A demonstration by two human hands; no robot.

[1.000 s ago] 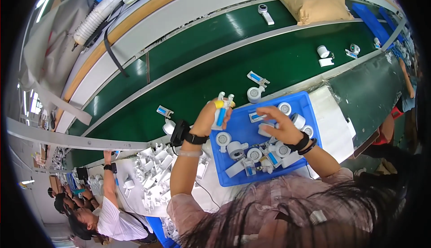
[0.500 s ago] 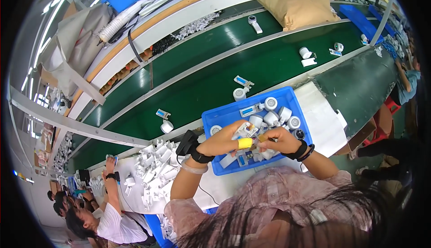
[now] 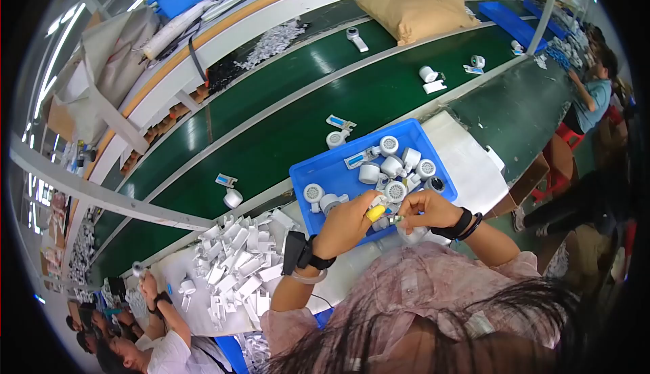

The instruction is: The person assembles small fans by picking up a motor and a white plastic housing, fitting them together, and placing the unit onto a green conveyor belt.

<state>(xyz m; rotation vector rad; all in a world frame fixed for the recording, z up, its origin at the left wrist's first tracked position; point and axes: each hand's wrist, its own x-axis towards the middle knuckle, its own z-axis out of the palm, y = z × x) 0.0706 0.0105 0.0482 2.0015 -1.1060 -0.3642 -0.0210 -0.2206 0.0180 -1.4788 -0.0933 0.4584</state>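
Observation:
Over the near side of a blue bin (image 3: 298,206), my left hand (image 3: 344,226) is closed around a white plastic part (image 3: 380,202), mostly hidden by the fingers. A yellow cover wraps one of its fingertips. Close beside it, my right hand (image 3: 430,210) pinches a small greenish piece (image 3: 395,219), too small to make out. The fingertips of both hands nearly meet at the white part. In the bin lie several white round fan heads (image 3: 388,145) with grilles, some with handle parts showing blue inside.
White plastic shells (image 3: 237,259) are heaped left of my left forearm. Beyond the bin runs a green conveyor belt (image 3: 271,150) carrying spaced fan units (image 3: 433,79). A tan sack (image 3: 416,15) lies at the far side. Another person's hand (image 3: 147,286) is at the left.
My view has shifted, so the bin and belt appear farther left. My hands have turned at the white part, with the right fingers now lower. The person at left has raised a round part.

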